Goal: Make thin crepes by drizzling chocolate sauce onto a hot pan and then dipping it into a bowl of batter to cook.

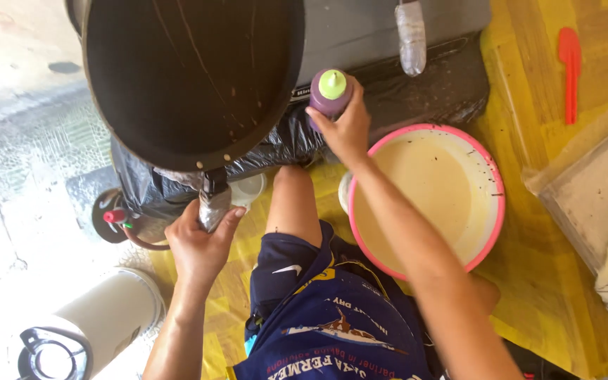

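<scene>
My left hand (202,243) grips the wrapped handle (214,204) of a large black round pan (191,77), which fills the upper left of the head view and sits tilted over a stove covered in black plastic (416,91). My right hand (346,130) is closed around a dark purple squeeze bottle with a green cap (330,91), standing just right of the pan. A pink-rimmed bowl of pale batter (427,193) sits directly right of my right forearm on the yellow wooden table (529,267).
A clear plastic bottle (411,39) lies on the stove top. A red spatula (570,70) rests at the table's far right, beside a tray (585,197) with a white cloth. A white cylinder with a black fitting (93,327) stands on the floor at lower left.
</scene>
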